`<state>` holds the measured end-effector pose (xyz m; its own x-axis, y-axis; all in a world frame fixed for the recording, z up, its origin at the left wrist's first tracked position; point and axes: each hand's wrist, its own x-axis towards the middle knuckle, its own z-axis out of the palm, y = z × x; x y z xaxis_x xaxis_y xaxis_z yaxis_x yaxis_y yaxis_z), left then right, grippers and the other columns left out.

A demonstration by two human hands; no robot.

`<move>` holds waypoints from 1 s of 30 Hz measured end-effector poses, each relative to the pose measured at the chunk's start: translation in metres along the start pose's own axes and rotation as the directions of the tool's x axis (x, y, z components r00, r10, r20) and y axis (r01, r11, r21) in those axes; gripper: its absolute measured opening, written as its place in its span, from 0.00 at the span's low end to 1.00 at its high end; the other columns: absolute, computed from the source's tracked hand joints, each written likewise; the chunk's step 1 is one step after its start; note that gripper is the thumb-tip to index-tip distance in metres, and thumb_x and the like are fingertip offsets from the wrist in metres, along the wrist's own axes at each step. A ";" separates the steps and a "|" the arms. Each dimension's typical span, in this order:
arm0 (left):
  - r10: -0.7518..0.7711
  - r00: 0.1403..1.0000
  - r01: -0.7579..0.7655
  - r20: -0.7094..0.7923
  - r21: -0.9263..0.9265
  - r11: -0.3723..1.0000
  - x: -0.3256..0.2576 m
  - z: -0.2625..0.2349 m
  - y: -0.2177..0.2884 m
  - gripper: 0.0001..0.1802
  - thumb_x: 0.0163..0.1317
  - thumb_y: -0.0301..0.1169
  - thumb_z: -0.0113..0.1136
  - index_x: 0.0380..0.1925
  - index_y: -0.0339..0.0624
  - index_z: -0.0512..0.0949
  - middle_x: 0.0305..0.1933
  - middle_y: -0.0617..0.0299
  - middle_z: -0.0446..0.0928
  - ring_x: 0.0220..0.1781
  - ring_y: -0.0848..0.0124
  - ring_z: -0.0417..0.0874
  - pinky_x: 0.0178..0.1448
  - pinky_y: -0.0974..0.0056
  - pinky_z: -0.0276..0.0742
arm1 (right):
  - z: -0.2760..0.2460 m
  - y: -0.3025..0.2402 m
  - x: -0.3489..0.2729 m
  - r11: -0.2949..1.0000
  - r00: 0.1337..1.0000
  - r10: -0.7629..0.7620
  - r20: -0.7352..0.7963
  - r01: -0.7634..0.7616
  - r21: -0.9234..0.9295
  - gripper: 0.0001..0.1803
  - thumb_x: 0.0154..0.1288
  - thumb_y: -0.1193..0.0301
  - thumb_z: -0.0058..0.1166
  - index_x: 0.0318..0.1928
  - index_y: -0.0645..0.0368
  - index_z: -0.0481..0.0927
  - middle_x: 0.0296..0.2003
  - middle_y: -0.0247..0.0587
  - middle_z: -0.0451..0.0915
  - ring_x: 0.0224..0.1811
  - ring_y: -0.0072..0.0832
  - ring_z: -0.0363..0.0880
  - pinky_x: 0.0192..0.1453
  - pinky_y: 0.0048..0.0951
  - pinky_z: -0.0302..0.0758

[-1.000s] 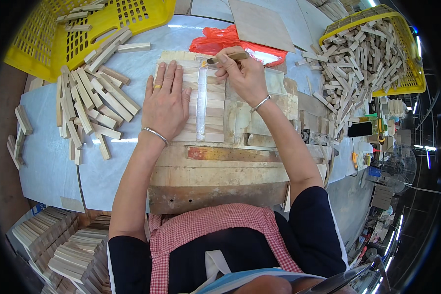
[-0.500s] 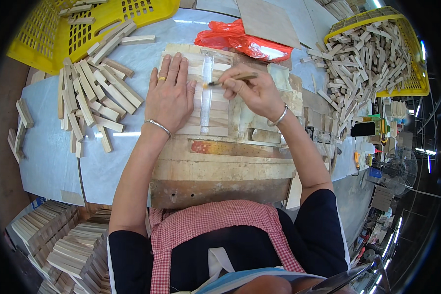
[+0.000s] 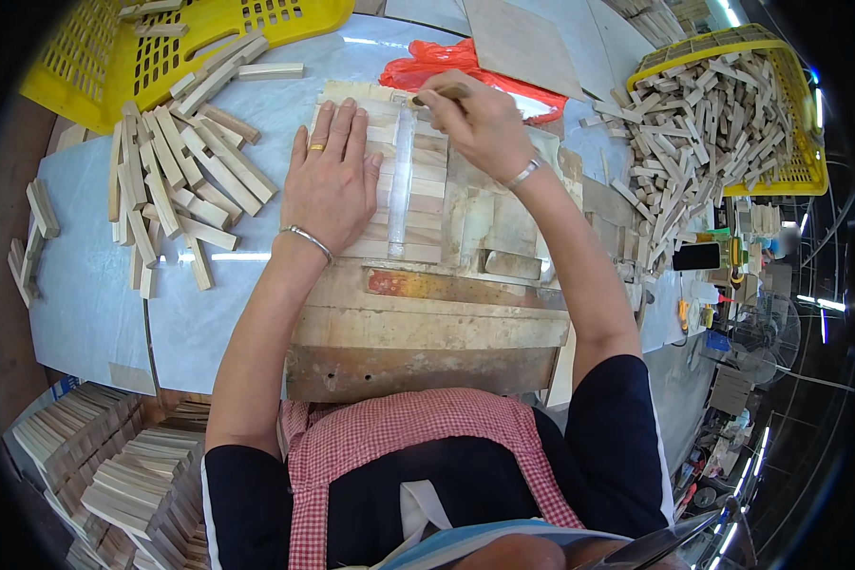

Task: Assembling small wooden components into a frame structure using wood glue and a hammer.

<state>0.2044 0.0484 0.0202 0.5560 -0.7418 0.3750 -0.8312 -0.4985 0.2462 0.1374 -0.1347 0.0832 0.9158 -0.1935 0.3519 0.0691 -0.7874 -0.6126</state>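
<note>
A row of wooden blocks (image 3: 427, 195) lies side by side on the worn work board (image 3: 427, 328). Down the row runs a glossy whitish strip (image 3: 401, 185), which looks wet. My left hand (image 3: 331, 185) presses flat on the left part of the blocks, fingers stretched forward. In my right hand (image 3: 475, 119) is a small brush with a wooden handle (image 3: 454, 92), pinched between fingers and thumb. Its dark tip touches or hovers at the far end of the strip; I cannot tell which. A shallow whitish dish (image 3: 540, 147) sits right of the blocks, partly behind my right wrist.
Loose wooden sticks (image 3: 176, 171) are heaped on the left, by a yellow plastic crate (image 3: 152, 71). A tipped yellow basket (image 3: 779, 180) spills small wood pieces at the right. Beyond the board lie a red plastic bag (image 3: 418, 66) and a flat panel (image 3: 522, 47). Stacked wood (image 3: 147, 484) stands lower left.
My right hand has carried the brush away from me along the strip, from its middle to its far end. My left hand stays on the blocks.
</note>
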 end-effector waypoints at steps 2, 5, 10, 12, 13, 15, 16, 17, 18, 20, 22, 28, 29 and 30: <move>0.000 1.000 0.000 -0.005 0.000 1.000 -0.001 0.000 -0.001 0.27 0.67 0.40 0.45 0.62 0.35 0.65 0.68 0.53 0.62 0.72 0.57 0.58 0.72 0.48 0.55 | 0.007 0.003 0.002 0.982 0.991 -0.136 0.015 0.137 -0.132 0.06 0.64 0.72 0.55 0.37 0.63 0.79 0.28 0.43 0.80 0.27 0.32 0.81 0.32 0.27 0.77; -0.006 1.000 0.006 0.016 -0.002 1.000 -0.001 -0.001 0.000 0.27 0.69 0.38 0.43 0.64 0.36 0.63 0.69 0.54 0.61 0.73 0.57 0.57 0.72 0.49 0.56 | 0.008 -0.020 -0.024 0.970 0.971 -0.141 0.192 0.174 -0.170 0.05 0.63 0.72 0.56 0.35 0.62 0.78 0.29 0.47 0.80 0.28 0.37 0.81 0.31 0.29 0.76; -0.010 1.000 0.010 0.001 -0.013 1.000 -0.003 0.001 -0.003 0.27 0.68 0.38 0.44 0.63 0.36 0.63 0.69 0.54 0.61 0.72 0.57 0.58 0.71 0.48 0.56 | -0.002 -0.045 -0.045 0.996 0.946 -0.072 0.315 0.083 -0.022 0.08 0.64 0.69 0.55 0.33 0.61 0.78 0.24 0.45 0.79 0.23 0.37 0.79 0.26 0.30 0.74; -0.011 1.000 0.011 -0.009 -0.010 1.000 -0.004 0.000 -0.003 0.27 0.68 0.38 0.44 0.63 0.36 0.64 0.69 0.54 0.61 0.72 0.57 0.58 0.71 0.48 0.56 | -0.003 -0.040 -0.030 0.999 0.937 -0.019 0.350 0.031 -0.030 0.09 0.64 0.67 0.55 0.33 0.61 0.78 0.23 0.44 0.79 0.22 0.37 0.79 0.25 0.30 0.74; -0.008 1.000 0.008 -0.008 -0.008 1.000 -0.004 -0.001 -0.002 0.27 0.68 0.38 0.44 0.63 0.36 0.64 0.69 0.54 0.61 0.72 0.57 0.59 0.71 0.48 0.56 | -0.003 -0.031 -0.015 0.997 0.972 0.012 0.236 0.006 -0.074 0.10 0.65 0.66 0.55 0.33 0.61 0.78 0.21 0.44 0.78 0.21 0.37 0.78 0.25 0.30 0.74; 0.000 1.000 0.000 -0.002 -0.011 1.000 -0.002 -0.002 0.000 0.27 0.68 0.38 0.44 0.63 0.35 0.64 0.69 0.53 0.61 0.72 0.57 0.59 0.71 0.48 0.56 | 0.001 -0.015 0.005 0.993 0.992 0.046 0.116 -0.032 -0.117 0.11 0.66 0.65 0.54 0.32 0.60 0.77 0.19 0.44 0.78 0.20 0.38 0.78 0.25 0.31 0.74; 0.003 1.000 -0.003 -0.001 -0.009 1.000 -0.001 -0.001 0.001 0.27 0.68 0.38 0.44 0.63 0.35 0.64 0.69 0.53 0.61 0.72 0.57 0.59 0.71 0.48 0.56 | 0.004 -0.008 0.011 0.973 0.996 -0.067 0.056 0.078 -0.216 0.11 0.66 0.65 0.54 0.31 0.60 0.76 0.19 0.44 0.77 0.19 0.38 0.77 0.24 0.32 0.73; 0.000 1.000 0.000 0.005 -0.005 1.000 -0.002 -0.001 0.001 0.26 0.68 0.38 0.45 0.63 0.35 0.64 0.69 0.53 0.61 0.72 0.57 0.59 0.71 0.48 0.56 | 0.010 -0.005 0.011 0.933 0.983 -0.184 0.013 0.179 -0.313 0.11 0.65 0.66 0.54 0.30 0.60 0.75 0.19 0.44 0.76 0.18 0.38 0.77 0.24 0.33 0.73; -0.002 1.000 0.002 0.014 -0.006 1.000 -0.002 0.000 0.001 0.26 0.68 0.38 0.45 0.63 0.35 0.64 0.69 0.53 0.61 0.72 0.57 0.59 0.71 0.48 0.56 | 0.018 -0.005 0.006 0.936 0.984 -0.177 0.015 0.173 -0.307 0.11 0.65 0.66 0.54 0.30 0.60 0.75 0.19 0.44 0.76 0.18 0.38 0.77 0.24 0.33 0.73; 0.011 0.999 -0.011 -0.032 -0.009 1.000 -0.001 0.001 -0.001 0.27 0.67 0.39 0.47 0.61 0.34 0.66 0.67 0.52 0.64 0.71 0.56 0.61 0.71 0.47 0.56 | 0.032 -0.010 -0.009 0.868 0.952 -0.304 0.030 0.290 -0.402 0.10 0.64 0.68 0.54 0.29 0.60 0.73 0.19 0.45 0.75 0.17 0.39 0.75 0.21 0.35 0.72; 0.000 1.000 0.000 -0.030 -0.007 1.000 -0.003 0.003 -0.005 0.27 0.67 0.40 0.46 0.61 0.34 0.66 0.67 0.52 0.64 0.71 0.56 0.60 0.71 0.47 0.56 | 0.039 -0.039 -0.043 0.873 0.957 -0.273 0.099 0.289 -0.392 0.08 0.61 0.72 0.56 0.29 0.59 0.71 0.21 0.46 0.74 0.19 0.38 0.75 0.19 0.34 0.71; -0.014 1.000 0.013 -0.015 -0.013 1.000 -0.001 0.005 -0.002 0.27 0.68 0.40 0.43 0.62 0.36 0.65 0.69 0.54 0.62 0.72 0.57 0.59 0.72 0.48 0.55 | 0.034 -0.084 -0.121 0.931 0.945 -0.300 0.131 0.320 -0.178 0.10 0.55 0.79 0.60 0.37 0.64 0.74 0.23 0.40 0.73 0.18 0.30 0.74 0.19 0.28 0.70; -0.023 1.000 0.023 -0.004 -0.014 1.000 -0.003 0.005 -0.002 0.27 0.69 0.40 0.42 0.63 0.37 0.64 0.69 0.54 0.61 0.72 0.57 0.58 0.72 0.48 0.55 | 0.028 -0.085 -0.124 0.956 0.961 -0.246 0.126 0.262 -0.132 0.10 0.55 0.80 0.60 0.38 0.64 0.75 0.24 0.40 0.75 0.19 0.30 0.74 0.20 0.28 0.71; -0.027 1.000 0.027 -0.004 -0.013 1.000 -0.003 0.005 -0.002 0.27 0.69 0.40 0.42 0.63 0.37 0.64 0.69 0.54 0.61 0.72 0.57 0.58 0.72 0.48 0.55 | 0.025 -0.084 -0.123 0.956 0.960 -0.247 0.129 0.264 -0.130 0.10 0.55 0.80 0.60 0.38 0.64 0.75 0.24 0.40 0.75 0.19 0.30 0.74 0.20 0.28 0.71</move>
<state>0.2049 0.0492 0.0140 0.5781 -0.7265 0.3716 -0.8160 -0.5122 0.2680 0.0288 -0.0301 0.0736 0.9134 0.0845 0.3983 0.2560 -0.8798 -0.4006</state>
